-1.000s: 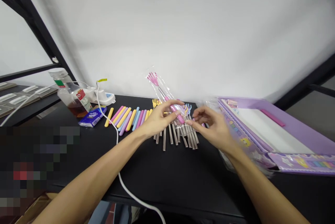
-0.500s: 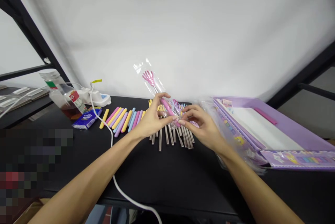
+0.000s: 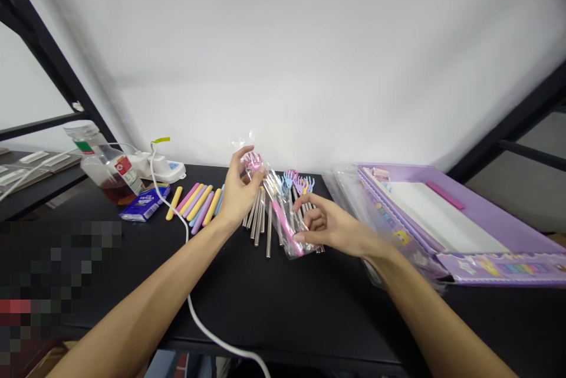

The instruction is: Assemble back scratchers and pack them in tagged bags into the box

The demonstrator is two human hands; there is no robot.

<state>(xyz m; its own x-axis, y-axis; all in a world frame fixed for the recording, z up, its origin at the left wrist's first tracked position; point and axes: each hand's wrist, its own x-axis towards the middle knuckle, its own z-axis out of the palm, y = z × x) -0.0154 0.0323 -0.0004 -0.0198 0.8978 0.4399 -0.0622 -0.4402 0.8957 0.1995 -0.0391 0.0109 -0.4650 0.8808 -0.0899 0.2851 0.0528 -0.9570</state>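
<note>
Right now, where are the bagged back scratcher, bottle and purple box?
Bagged back scratcher (image 3: 285, 223): head view, on its pink handle.
Bottle (image 3: 103, 173): head view, on its body.
Purple box (image 3: 522, 270): head view, on its front.

Left fingers (image 3: 236, 158), right fingers (image 3: 315, 216) curled

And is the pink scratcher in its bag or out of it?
In. The pink scratcher lies inside the clear bag: shiny film shows around its head and handle.

Black tabletop (image 3: 292, 307) lies free in front of the metal back-scratcher rods (image 3: 269, 239); a white cable (image 3: 194, 314) crosses at left; a purple box (image 3: 486, 207) bars the right; the wall (image 3: 283, 59) closes the rear.
</note>
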